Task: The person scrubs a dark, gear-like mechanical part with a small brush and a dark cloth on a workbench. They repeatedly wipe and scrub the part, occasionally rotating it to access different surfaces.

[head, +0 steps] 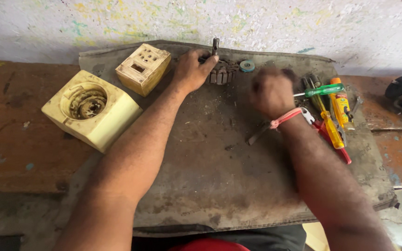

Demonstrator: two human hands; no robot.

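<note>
A large yellowed housing (91, 109) with a round well lies well left of the left hand's fingers (206, 61), with a smaller holed block (144, 68) nearer them. A teal disc (246, 65) sits just to their right. Yellow screwdrivers (333, 125) and red-handled pliers (338, 148) lie right of the right hand's fingers (262, 90), on a dark mat (210, 176).
</note>
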